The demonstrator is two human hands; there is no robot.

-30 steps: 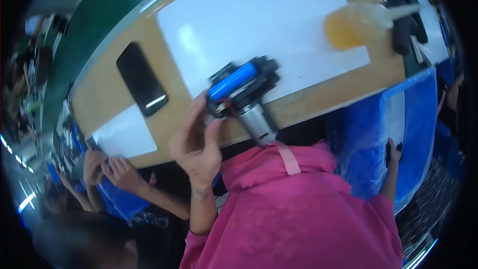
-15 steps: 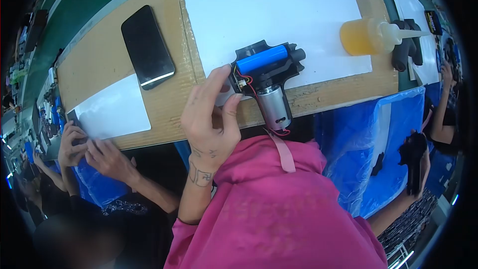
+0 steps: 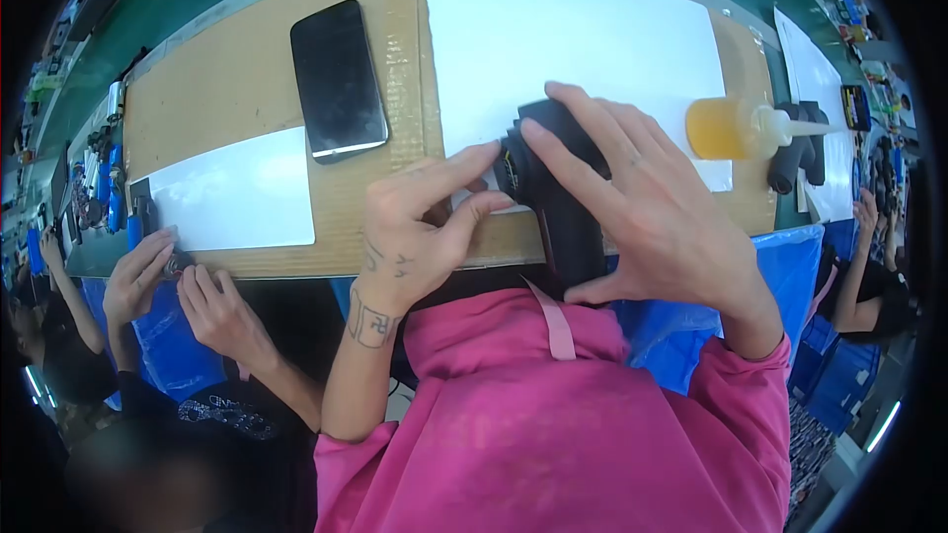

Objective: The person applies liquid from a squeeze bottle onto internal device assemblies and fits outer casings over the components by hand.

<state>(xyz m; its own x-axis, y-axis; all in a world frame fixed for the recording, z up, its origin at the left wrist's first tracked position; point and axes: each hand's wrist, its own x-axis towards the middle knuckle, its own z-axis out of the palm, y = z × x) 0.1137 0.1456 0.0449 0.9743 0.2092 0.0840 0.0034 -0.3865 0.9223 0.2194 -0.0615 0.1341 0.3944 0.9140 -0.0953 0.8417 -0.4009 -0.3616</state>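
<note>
A black pistol-shaped housing (image 3: 571, 227) is between my hands over the front edge of the white sheet (image 3: 583, 35). My left hand (image 3: 420, 227) pinches its left end between thumb and fingers. Across its top and right side lies my right hand (image 3: 657, 202), fingers on the upper body and thumb near the bottom of the handle. The blue cylinder and silver motor seen earlier are now hidden. A bottle of yellow liquid (image 3: 721, 128) with a pointed nozzle lies on its side, right of my right hand.
A black phone (image 3: 340, 79) and a smaller white sheet (image 3: 237, 195) lie on the cardboard-covered table (image 3: 227, 59). Dark handle-shaped parts (image 3: 795, 150) are at the right. A co-worker's hands (image 3: 183, 291) hold a small part at left. A blue plastic-lined bin (image 3: 790, 266) stands at right.
My right hand has come from the bin at the right, bringing a black shell onto the assembly. My left hand still grips its left end. The co-worker's hands have shifted slightly.
</note>
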